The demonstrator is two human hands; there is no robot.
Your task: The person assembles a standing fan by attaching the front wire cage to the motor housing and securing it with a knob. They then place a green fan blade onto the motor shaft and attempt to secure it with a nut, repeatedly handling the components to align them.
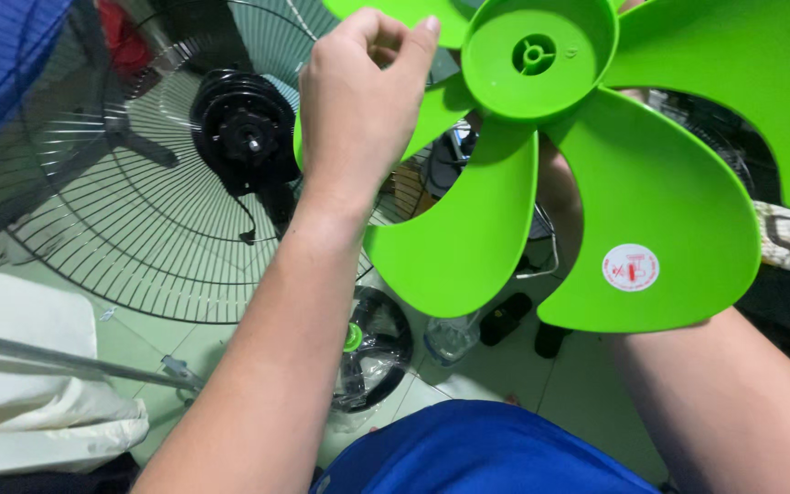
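bright green fan blade (596, 183), black motor (244, 133), blue shorts (477, 457)

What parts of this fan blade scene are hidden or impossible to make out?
- Right hand: head view, hidden behind the green fan blade; its grip cannot be told.
- Left hand fingers: curled at a blade edge; the contact is unclear.
- Round sticker: print too small.
- Wire fan guard: cut off by the top edge.

One green fan blade (541, 137) — one wire guard (139, 220).
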